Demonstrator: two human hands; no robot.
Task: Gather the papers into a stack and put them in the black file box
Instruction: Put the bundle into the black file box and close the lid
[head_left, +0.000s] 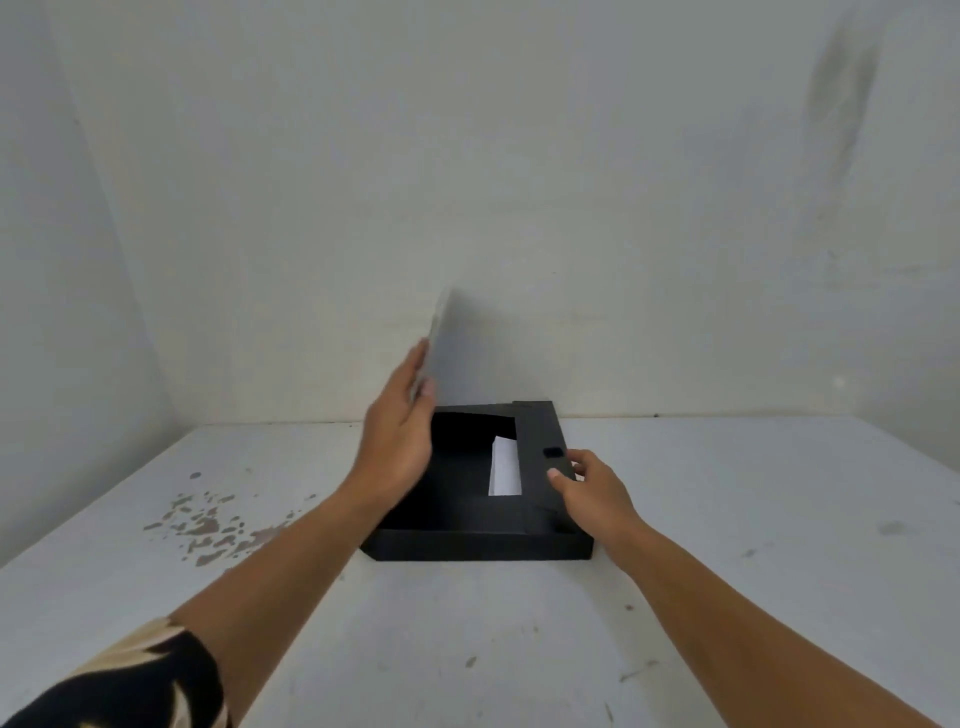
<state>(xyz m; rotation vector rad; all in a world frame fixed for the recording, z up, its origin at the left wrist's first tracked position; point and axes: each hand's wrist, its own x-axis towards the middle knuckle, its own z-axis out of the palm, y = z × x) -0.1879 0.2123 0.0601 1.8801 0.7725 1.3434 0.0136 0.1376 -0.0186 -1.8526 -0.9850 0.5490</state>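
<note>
Black file box (483, 540) on stained white table (467, 649); left hand (402, 441) gripping papers (436, 332), right hand (589, 488) gripping flap (540, 457).

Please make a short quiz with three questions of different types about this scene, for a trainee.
1. True or false: the left hand holds the stack of papers flat on the table.
2. Which part of the black file box does the right hand touch? A) the near wall B) the flap on the right side C) the far wall
3. Fill in: something ____ in colour shows inside the box.

Key: 1. False, the stack is raised on edge above the box. 2. B. 3. white.
</note>
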